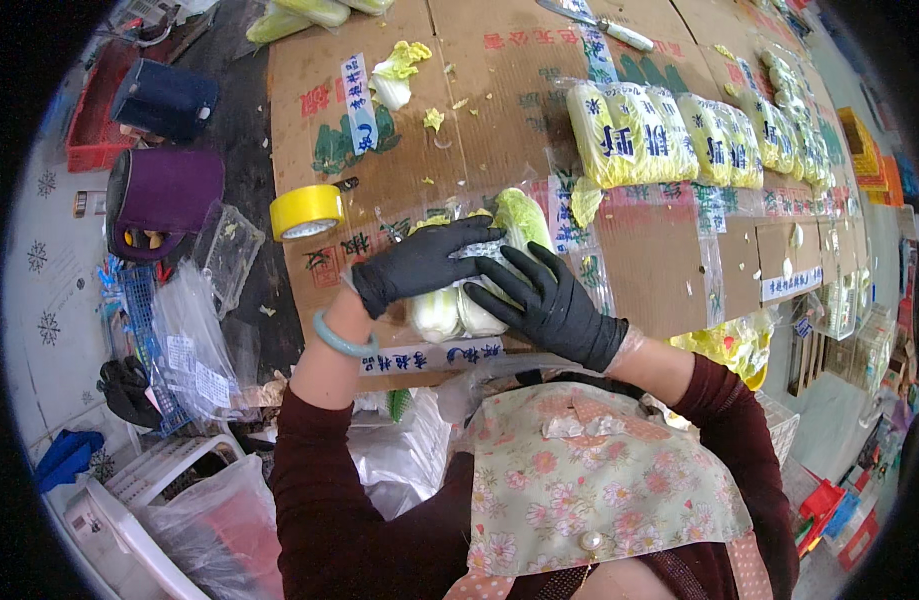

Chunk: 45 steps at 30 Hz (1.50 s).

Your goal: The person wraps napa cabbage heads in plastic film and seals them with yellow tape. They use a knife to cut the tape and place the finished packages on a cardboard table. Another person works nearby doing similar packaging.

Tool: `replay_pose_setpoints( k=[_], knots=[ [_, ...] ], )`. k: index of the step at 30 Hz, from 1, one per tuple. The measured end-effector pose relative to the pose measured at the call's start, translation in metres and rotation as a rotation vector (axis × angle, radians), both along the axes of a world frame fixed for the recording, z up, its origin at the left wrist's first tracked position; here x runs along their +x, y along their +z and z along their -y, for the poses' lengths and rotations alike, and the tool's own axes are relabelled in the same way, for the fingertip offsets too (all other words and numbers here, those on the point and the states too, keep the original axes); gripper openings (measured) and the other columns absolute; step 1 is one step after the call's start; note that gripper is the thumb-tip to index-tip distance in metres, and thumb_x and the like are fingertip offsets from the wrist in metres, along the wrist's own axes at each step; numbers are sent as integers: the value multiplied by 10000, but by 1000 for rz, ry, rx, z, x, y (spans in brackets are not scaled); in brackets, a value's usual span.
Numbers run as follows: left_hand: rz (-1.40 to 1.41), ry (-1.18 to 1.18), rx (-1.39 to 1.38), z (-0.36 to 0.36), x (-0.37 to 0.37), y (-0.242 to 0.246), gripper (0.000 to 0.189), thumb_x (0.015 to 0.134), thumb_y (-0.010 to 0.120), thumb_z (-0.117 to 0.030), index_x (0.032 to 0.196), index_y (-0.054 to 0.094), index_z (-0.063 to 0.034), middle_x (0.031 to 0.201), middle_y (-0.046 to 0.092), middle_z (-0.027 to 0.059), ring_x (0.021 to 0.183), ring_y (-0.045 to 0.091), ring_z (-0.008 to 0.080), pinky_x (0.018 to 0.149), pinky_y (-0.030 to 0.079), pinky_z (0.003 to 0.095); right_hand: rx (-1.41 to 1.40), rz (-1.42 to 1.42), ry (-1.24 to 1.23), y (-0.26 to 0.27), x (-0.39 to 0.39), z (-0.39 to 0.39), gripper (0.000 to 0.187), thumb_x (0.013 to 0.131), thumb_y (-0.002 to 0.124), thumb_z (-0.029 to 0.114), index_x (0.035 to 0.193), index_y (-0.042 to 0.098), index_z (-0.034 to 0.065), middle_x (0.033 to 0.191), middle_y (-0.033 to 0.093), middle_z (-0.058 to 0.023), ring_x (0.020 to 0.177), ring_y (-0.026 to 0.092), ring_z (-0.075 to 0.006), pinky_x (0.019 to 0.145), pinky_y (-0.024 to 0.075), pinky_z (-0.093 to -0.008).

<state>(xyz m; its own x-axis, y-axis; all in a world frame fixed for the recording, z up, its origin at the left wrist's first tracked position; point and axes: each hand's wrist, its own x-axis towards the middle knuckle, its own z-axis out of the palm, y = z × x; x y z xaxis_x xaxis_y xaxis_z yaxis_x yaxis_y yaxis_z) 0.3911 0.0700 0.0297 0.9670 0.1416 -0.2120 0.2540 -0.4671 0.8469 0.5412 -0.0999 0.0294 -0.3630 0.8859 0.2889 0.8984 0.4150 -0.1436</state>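
Baby napa cabbages [483, 315] lie side by side on the cardboard-covered table before me, in what looks like clear plastic. My left hand [429, 259], in a black glove, rests across them from the left, its fingers extended. From the right my right hand [545, 300], also black-gloved, reaches over the cabbages with its fingers spread; the fingertips of both hands nearly meet. Part of the cabbages is hidden under the hands. A yellow roll of tape [307, 213] sits left of my left hand. Several bagged cabbage packs [628, 139] stand in a row at the right.
A knife [626, 35] lies at the table's far side. Cabbage scraps [394, 75] are scattered on the cardboard [504, 97]. At the left are a purple container [166, 191], a clear plastic tray [230, 255] and plastic bags [193, 337]. More cabbages [298, 16] lie at the far left corner.
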Motion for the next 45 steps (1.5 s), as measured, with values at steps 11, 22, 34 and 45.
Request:
replay_pose_setpoints(
  k=[11,22,34,45],
  knots=[
    [416,736,-322,-10,-53,-26,328,931,436,-106,1214,528,32,1226,551,143,1149,514,207,976,402,329,-315,-192,227,52,33,-104,553,682,670,213,1217,542,152,961,622,-135,786,623,-313,671,508,-418],
    [579,1518,-422,26,9,-53,652,788,671,-21,1361,360,-9,1296,462,104,1183,432,213,1006,348,348,-887,-480,202,16,94,-227,625,712,734,386,1200,556,38,1042,622,-202,976,602,-341,851,472,-378],
    [325,1398,127,-15,25,-54,459,897,554,-86,1334,426,-33,1303,408,168,1199,399,300,1011,326,380,122,-10,-708,-10,247,-250,573,802,658,206,1305,436,48,1207,540,-198,1059,525,-356,927,413,-411],
    [450,1127,575,13,47,-8,483,825,627,-64,1285,482,-36,1268,468,151,1218,407,309,997,332,406,-73,-71,-755,9,288,-214,228,747,612,87,969,599,36,926,598,-198,888,583,-349,768,476,-411]
  ],
)
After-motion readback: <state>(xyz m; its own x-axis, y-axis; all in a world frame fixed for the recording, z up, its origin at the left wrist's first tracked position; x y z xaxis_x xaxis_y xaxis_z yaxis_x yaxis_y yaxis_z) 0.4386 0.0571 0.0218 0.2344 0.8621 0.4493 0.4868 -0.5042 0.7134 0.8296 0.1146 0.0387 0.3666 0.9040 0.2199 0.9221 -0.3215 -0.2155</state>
